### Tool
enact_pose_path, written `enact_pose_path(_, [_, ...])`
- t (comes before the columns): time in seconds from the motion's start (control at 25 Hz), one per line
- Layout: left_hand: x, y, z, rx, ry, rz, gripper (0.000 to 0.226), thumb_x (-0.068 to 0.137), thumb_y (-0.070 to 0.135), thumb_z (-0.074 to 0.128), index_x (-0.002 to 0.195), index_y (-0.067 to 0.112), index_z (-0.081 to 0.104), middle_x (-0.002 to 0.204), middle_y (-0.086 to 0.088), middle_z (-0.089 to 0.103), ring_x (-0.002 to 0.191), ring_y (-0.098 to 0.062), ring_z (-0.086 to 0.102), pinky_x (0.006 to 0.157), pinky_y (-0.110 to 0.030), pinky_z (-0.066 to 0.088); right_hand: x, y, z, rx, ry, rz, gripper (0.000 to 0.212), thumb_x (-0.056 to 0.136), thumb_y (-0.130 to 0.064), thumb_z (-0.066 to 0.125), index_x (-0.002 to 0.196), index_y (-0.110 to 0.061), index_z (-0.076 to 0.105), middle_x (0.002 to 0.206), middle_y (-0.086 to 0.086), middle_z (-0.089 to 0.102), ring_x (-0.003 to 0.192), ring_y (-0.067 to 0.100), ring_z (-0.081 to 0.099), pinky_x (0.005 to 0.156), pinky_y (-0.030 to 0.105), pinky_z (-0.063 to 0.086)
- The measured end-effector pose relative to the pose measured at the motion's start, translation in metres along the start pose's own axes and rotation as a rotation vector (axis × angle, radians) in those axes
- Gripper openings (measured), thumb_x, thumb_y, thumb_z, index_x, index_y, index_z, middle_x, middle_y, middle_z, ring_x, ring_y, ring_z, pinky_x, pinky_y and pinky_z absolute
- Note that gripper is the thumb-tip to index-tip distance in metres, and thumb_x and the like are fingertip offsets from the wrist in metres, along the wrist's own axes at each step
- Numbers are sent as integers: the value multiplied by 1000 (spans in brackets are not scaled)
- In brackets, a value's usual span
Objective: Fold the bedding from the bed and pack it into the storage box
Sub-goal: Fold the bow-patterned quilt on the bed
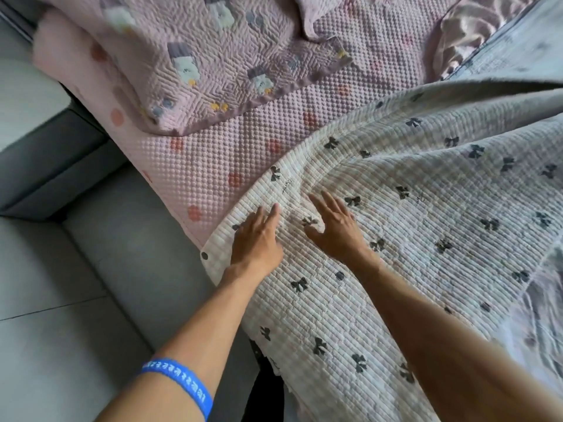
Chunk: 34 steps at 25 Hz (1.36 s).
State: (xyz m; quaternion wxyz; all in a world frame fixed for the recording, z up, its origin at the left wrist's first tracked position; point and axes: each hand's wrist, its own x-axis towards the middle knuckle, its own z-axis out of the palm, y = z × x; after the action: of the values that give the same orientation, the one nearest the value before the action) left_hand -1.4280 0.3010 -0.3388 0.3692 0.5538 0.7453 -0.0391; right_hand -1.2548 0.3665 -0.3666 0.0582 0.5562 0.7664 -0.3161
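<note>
Grey floor tiles [76, 300] run down the left side, and the bed [243, 123] fills the rest, covered in a pink bubble-textured mattress pad with coral flower spots. At the top left lies a pink quilted pillow [207, 62] with small printed figures, tilted across the bed's corner. Spread over the lower right is the task's piece of bedding, a cream ribbed quilt [411, 208] dotted with dark bows, rumpled into long folds toward the right. Both hands are down on it, side by side near its left corner. The left hand [257, 242] lies flat with fingers straight, pressing the fabric just inside the edge, close to a dark snap button [204, 256] at the corner. The right hand [336, 229] rests just beside it, fingers extended and spread, palm on the quilt; neither hand is gripping anything. A blue wristband [179, 382] circles the left forearm. At the top right a shiny mauve fabric [469, 28] bunches up, and beside it a grey-blue cloth [524, 50] is blurred and cut off by the frame. The quilt's right and lower edges run out of view, and a dark gap below its hanging edge is too shadowed to make out.
</note>
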Motion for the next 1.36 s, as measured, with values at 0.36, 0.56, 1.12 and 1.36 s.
enact_pose_path(0.36, [-185,179,-66,13,290,294,82,97,42,50,155,32,-7,164,0,0,151,-20,5,120,-38,12,-208,23,-209,1,340,-82,82,89,-57,57,155,-36,13,165,-3,5,151,23,8,118,48,23])
enact_pose_path(0.56, [-263,281,-52,95,373,383,83,94,52,47,156,30,-4,164,0,0,151,-23,4,121,-45,14,-341,50,-292,-29,503,-32,92,81,-71,56,155,-39,12,165,-4,5,151,22,7,118,46,18])
enact_pose_path(1.12, [-459,518,93,90,487,618,91,89,52,55,156,29,-3,164,-6,4,150,-27,7,120,-49,15,-660,229,-340,-63,724,155,103,70,-87,42,155,-39,9,165,-5,6,151,23,11,117,45,19])
enact_pose_path(1.36, [-571,613,231,128,537,585,96,87,62,51,154,33,-11,164,-8,0,150,-28,3,119,-52,6,-813,365,-320,-55,727,248,107,72,-83,52,155,-39,1,165,-3,1,151,25,6,119,49,17])
